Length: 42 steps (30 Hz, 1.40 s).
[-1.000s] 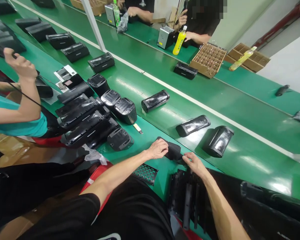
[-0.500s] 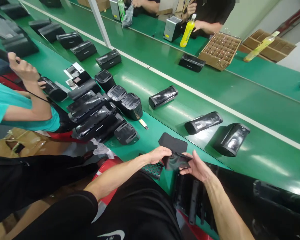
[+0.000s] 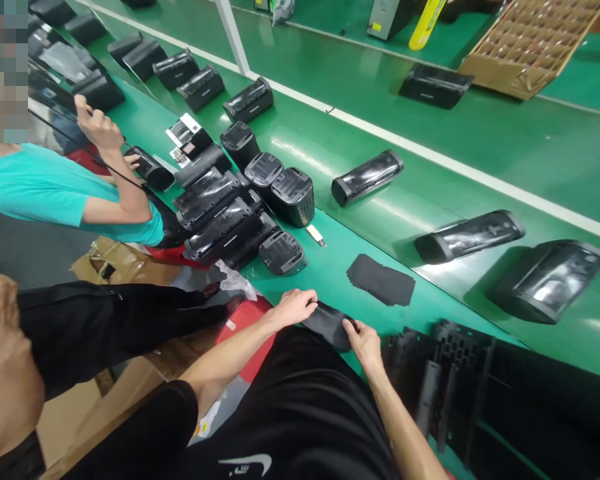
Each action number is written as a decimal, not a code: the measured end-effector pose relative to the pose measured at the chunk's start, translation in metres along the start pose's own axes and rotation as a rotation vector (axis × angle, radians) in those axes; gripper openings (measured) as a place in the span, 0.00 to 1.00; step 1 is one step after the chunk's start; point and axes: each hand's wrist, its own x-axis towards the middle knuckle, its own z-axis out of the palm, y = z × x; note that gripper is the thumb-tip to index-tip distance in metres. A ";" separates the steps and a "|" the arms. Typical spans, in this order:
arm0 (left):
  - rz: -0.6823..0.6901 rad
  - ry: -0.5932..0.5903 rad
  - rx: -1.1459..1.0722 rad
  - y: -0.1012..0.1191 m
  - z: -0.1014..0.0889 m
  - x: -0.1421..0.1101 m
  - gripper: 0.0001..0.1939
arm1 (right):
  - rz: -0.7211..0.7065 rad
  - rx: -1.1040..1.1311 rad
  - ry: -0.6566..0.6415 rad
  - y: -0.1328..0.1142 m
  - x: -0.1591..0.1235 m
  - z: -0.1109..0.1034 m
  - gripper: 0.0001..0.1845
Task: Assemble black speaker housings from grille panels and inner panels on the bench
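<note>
A thin black sheet (image 3: 329, 325) lies stretched between my two hands, close to my body at the table's near edge. My left hand (image 3: 296, 307) pinches its left end, and the fingers of my right hand (image 3: 364, 340) are closed on its right end. Just beyond, a stack of similar black sheets (image 3: 381, 280) rests on the green table. The perforated black panel seen earlier near my lap does not show; the sheet and my hands cover that area. To the right of my right hand stand several black perforated panels (image 3: 447, 380).
Black speaker-like units (image 3: 230, 230) crowd the table on the left, near a utility knife (image 3: 316, 235). More units (image 3: 367, 177) lie on the green belt (image 3: 325, 133). A co-worker in a turquoise shirt (image 3: 55, 193) sits at left. A partitioned cardboard box (image 3: 535, 47) stands across the belt.
My hands have taken one black sheet off the stack and drawn it toward my body, over where the perforated panel lay. The stack stays on the table. The camera view has shifted.
</note>
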 end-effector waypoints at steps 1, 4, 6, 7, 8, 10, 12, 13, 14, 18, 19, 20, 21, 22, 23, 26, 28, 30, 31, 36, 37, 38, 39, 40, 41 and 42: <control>-0.018 -0.002 0.024 -0.001 0.005 -0.002 0.12 | 0.020 -0.072 0.034 0.002 -0.001 0.004 0.25; -0.045 -0.007 0.101 -0.002 0.017 -0.009 0.19 | 0.074 -0.236 0.104 0.002 -0.006 0.006 0.20; -0.068 0.002 0.137 -0.003 0.020 -0.012 0.23 | 0.075 -0.284 0.148 0.000 -0.008 0.002 0.20; -0.085 0.026 0.155 -0.004 0.021 -0.013 0.25 | 0.065 -0.292 0.167 -0.002 -0.008 0.000 0.21; -0.104 0.061 0.173 -0.006 0.020 -0.013 0.26 | 0.045 -0.289 0.178 -0.004 -0.007 -0.002 0.23; -0.128 0.130 0.193 -0.011 0.020 -0.011 0.23 | -0.007 -0.255 0.169 -0.007 -0.001 -0.006 0.20; -0.116 0.157 0.129 -0.018 0.018 -0.005 0.17 | -0.052 -0.193 0.131 -0.010 0.008 -0.010 0.11; -0.099 0.154 0.054 -0.020 0.017 -0.001 0.13 | -0.064 -0.155 0.107 -0.012 0.012 -0.014 0.09; -0.075 0.148 -0.024 -0.022 0.016 0.002 0.09 | -0.068 -0.113 0.081 -0.014 0.015 -0.019 0.10; -0.053 0.013 -0.506 -0.012 0.005 0.008 0.12 | -0.038 0.080 -0.007 -0.024 0.012 -0.049 0.21; -0.075 -0.064 -0.661 -0.005 0.001 0.007 0.16 | -0.031 0.119 -0.010 -0.028 0.007 -0.057 0.24; -0.099 -0.133 -0.819 0.003 -0.003 0.006 0.19 | -0.027 0.165 -0.005 -0.032 0.001 -0.066 0.27; -0.117 -0.185 -0.949 0.012 -0.007 0.005 0.22 | -0.023 0.227 0.006 -0.037 -0.005 -0.074 0.29; -0.121 -0.212 -1.033 0.021 -0.012 0.004 0.25 | -0.017 0.303 0.020 -0.041 -0.013 -0.081 0.31; -0.117 -0.220 -1.086 0.030 -0.016 0.003 0.25 | -0.009 0.389 0.033 -0.046 -0.020 -0.087 0.32; -0.090 -0.218 -1.150 0.051 -0.028 0.001 0.24 | 0.010 0.626 0.058 -0.054 -0.041 -0.099 0.34; -0.071 -0.218 -1.163 0.058 -0.033 0.000 0.24 | 0.007 0.699 0.079 -0.056 -0.051 -0.102 0.34; -0.047 -0.212 -1.174 0.062 -0.035 0.000 0.24 | 0.012 0.756 0.109 -0.056 -0.059 -0.103 0.33; -0.036 -0.212 -1.179 0.063 -0.036 0.000 0.25 | 0.018 0.782 0.123 -0.055 -0.062 -0.104 0.33; -0.003 -0.241 -1.193 0.066 -0.035 -0.001 0.26 | 0.045 0.872 0.160 -0.053 -0.074 -0.106 0.29; -0.003 -0.246 -1.198 0.067 -0.036 -0.001 0.25 | 0.048 0.872 0.163 -0.054 -0.076 -0.107 0.29; -0.006 -0.249 -1.204 0.069 -0.036 -0.002 0.25 | 0.046 0.866 0.168 -0.054 -0.077 -0.107 0.28; -0.009 -0.253 -1.211 0.071 -0.037 -0.002 0.24 | 0.042 0.859 0.179 -0.055 -0.078 -0.108 0.29; -0.011 -0.255 -1.215 0.072 -0.038 -0.002 0.24 | 0.038 0.856 0.191 -0.056 -0.079 -0.108 0.29; -0.009 -0.257 -1.216 0.074 -0.038 -0.003 0.24 | 0.037 0.857 0.202 -0.056 -0.080 -0.109 0.29; -0.003 -0.260 -1.214 0.075 -0.039 -0.003 0.24 | 0.039 0.865 0.212 -0.056 -0.080 -0.110 0.29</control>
